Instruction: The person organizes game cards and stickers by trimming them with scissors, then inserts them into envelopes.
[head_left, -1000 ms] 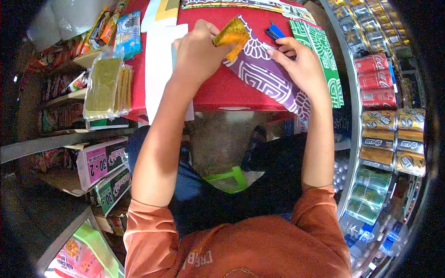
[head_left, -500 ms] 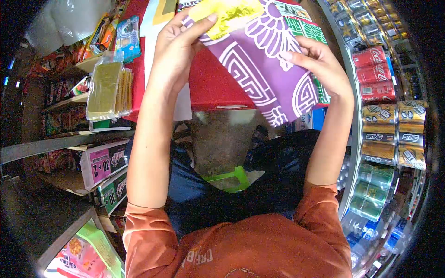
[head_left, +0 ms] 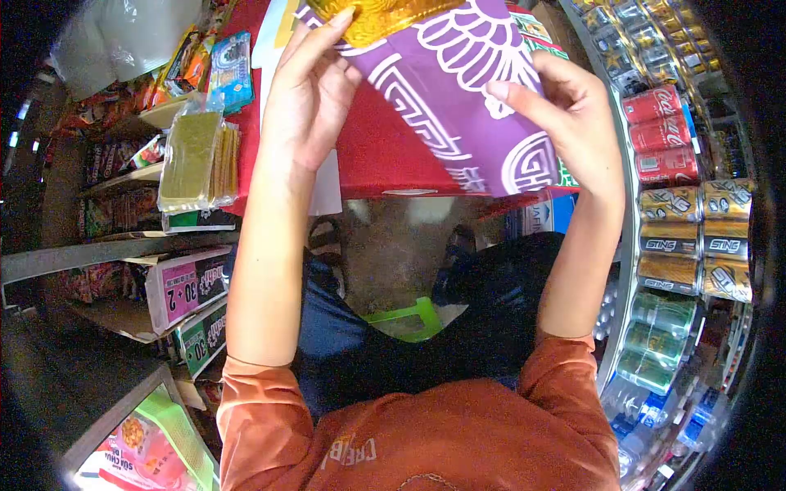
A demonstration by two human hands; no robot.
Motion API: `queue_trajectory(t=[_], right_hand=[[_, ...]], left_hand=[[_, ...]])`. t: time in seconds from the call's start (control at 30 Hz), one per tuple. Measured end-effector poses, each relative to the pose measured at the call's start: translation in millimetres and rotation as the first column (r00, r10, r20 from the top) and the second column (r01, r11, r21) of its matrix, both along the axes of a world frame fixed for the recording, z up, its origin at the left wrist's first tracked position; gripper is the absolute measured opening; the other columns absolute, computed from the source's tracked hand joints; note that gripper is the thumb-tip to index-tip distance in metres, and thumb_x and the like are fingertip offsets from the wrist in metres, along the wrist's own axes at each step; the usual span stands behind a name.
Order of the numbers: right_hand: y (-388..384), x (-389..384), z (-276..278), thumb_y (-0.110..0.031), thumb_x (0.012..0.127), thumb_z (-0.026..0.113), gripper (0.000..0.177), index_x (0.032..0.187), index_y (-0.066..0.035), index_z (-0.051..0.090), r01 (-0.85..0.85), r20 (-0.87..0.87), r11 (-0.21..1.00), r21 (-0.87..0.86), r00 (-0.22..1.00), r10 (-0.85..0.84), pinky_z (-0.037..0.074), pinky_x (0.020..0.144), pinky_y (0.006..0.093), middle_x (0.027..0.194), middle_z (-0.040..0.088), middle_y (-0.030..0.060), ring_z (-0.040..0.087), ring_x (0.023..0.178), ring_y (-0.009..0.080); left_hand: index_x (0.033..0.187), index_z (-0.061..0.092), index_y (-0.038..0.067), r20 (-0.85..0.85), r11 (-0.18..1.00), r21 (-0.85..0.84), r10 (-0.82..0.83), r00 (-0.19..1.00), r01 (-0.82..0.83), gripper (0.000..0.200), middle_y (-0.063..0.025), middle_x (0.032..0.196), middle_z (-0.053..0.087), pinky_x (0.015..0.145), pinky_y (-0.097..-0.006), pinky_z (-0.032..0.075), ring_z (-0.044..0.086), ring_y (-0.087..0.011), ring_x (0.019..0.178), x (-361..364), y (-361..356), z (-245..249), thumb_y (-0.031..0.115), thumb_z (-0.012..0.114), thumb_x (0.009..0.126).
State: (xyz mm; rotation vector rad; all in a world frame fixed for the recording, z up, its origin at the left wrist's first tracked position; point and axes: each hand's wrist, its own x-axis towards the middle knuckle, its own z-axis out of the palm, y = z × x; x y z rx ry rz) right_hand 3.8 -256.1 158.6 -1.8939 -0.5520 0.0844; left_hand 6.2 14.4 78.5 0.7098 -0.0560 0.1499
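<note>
Held up in front of me is a purple patterned paper with white line designs and a shiny gold foil area along its top, which runs out of view. My left hand pinches its upper left corner, the thumb lying over the gold foil. On the other side my right hand grips the right edge, thumb in front and fingers mostly hidden behind. The paper hangs tilted above the red tabletop, its lower end near the table's front edge.
Plastic-wrapped yellowish stacks and snack packets stand on shelves at left. Red cans, gold cans and green cans line the right side. A bright green plastic piece is between my legs.
The paper has shifted up and slightly left. Its gold foil has gone from bright yellow to a deeper gold. Both hands still hold it.
</note>
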Motion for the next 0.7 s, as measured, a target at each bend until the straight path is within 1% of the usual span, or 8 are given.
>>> queue_trajectory(t=[0.17, 0.23, 0.3, 0.33, 0.43, 0.57, 0.63, 0.7], right_hand=[[3.8, -4.3, 10.7, -0.007, 0.092, 0.077, 0.012, 0.1, 0.0, 0.074, 0.313, 0.345, 0.95, 0.001, 0.891, -0.295, 0.047, 0.076, 0.0199, 0.092, 0.073, -0.0007, 0.062, 0.084, 0.0022], [10.1, -0.5, 8.6, -0.013, 0.086, 0.079, 0.014, 0.098, -0.005, 0.075, 0.51, 0.743, 0.86, -0.019, 0.583, -0.329, 0.053, 0.078, 0.03, 0.092, 0.074, 0.006, 0.07, 0.085, 0.0195], [17.7, 1.1, -0.5, -0.007, 0.085, 0.08, 0.018, 0.102, -0.003, 0.075, 0.496, 0.886, 0.866, -0.058, 0.425, -0.184, 0.052, 0.079, 0.0282, 0.098, 0.073, 0.0078, 0.07, 0.089, 0.0182], [23.3, 3.1, -7.8, -0.017, 0.078, 0.081, 0.024, 0.1, -0.012, 0.075, 0.466, 0.906, 0.88, -0.092, 0.406, -0.121, 0.051, 0.086, 0.0409, 0.102, 0.07, 0.0068, 0.067, 0.097, 0.0291], [46.4, -12.2, -17.8, -0.024, 0.073, 0.084, 0.036, 0.106, -0.014, 0.074, 0.439, 0.835, 0.839, -0.321, 0.549, 0.032, 0.047, 0.088, 0.042, 0.109, 0.066, 0.0043, 0.062, 0.101, 0.0279], [64.3, -26.1, -23.4, -0.03, 0.072, 0.089, 0.037, 0.102, -0.014, 0.074, 0.404, 0.886, 0.9, -0.164, 0.461, -0.046, 0.047, 0.083, 0.0406, 0.107, 0.063, 0.0079, 0.061, 0.097, 0.0274], [64.0, -31.4, -37.3, -0.032, 0.074, 0.091, 0.033, 0.081, -0.011, 0.067, 0.193, 0.837, 0.979, -0.064, 0.545, -0.053, 0.047, 0.061, 0.0343, 0.084, 0.063, 0.0052, 0.062, 0.073, 0.0225], [69.3, -49.7, -38.8, -0.035, 0.078, 0.089, 0.036, 0.075, -0.01, 0.064, 0.026, 0.35, 0.973, -0.229, 0.935, 0.057, 0.046, 0.058, 0.0322, 0.078, 0.063, 0.0055, 0.061, 0.066, 0.0207]], left_hand=[[0.148, 0.047, 0.003, -0.021, 0.946, 0.322, 0.046, 0.999, -0.037, 0.056, -0.0168, 0.147, 0.055, 0.113, -0.0435, 0.044, 0.057, -0.0272, 0.127, -3.0, -22.8, 1.3, 0.039, 0.055, 0.106], [0.149, 0.046, 0.005, -0.052, 0.964, 0.203, -0.166, 0.985, 0.173, 0.064, -0.0176, 0.146, 0.055, 0.114, -0.0483, 0.043, 0.056, -0.0292, 0.128, -12.6, -35.3, 12.4, 0.051, 0.049, 0.105], [0.148, 0.046, 0.006, -0.008, 0.938, -0.081, -0.337, 0.941, 0.336, 0.07, -0.0183, 0.146, 0.055, 0.115, -0.0515, 0.042, 0.056, -0.0309, 0.129, -20.0, -43.6, 14.7, 0.06, 0.044, 0.104], [0.148, 0.047, 0.007, 0.03, 0.885, -0.217, -0.416, 0.909, 0.412, 0.073, -0.0187, 0.145, 0.055, 0.115, -0.0531, 0.042, 0.056, -0.0317, 0.129, -23.7, -48.5, 18.9, 0.064, 0.041, 0.103], [0.151, 0.042, 0.005, 0.056, 0.905, -0.207, -0.369, 0.928, 0.372, 0.079, -0.0193, 0.146, 0.054, 0.113, -0.0557, 0.041, 0.051, -0.0353, 0.135, -23.4, -45.6, 19.7, 0.066, 0.026, 0.104], [0.148, 0.047, 0.009, 0.045, 0.946, -0.265, -0.181, 0.982, 0.187, 0.069, -0.0167, 0.145, 0.055, 0.11, -0.059, 0.043, 0.051, -0.0354, 0.135, -18.4, -34.5, 19.9, 0.058, 0.027, 0.105], [0.147, 0.049, 0.01, 0.083, 0.914, -0.36, -0.167, 0.982, 0.186, 0.065, -0.015, 0.145, 0.055, 0.108, -0.061, 0.044, 0.051, -0.0354, 0.135, -15.0, -23.5, 14.7, 0.056, 0.028, 0.105], [0.149, 0.046, 0.009, 0.085, 0.912, -0.379, -0.133, 0.987, 0.155, 0.067, -0.0147, 0.149, 0.052, 0.111, -0.0638, 0.04, 0.049, -0.0374, 0.137, -12.9, -17.8, 14.0, 0.055, 0.028, 0.104]])
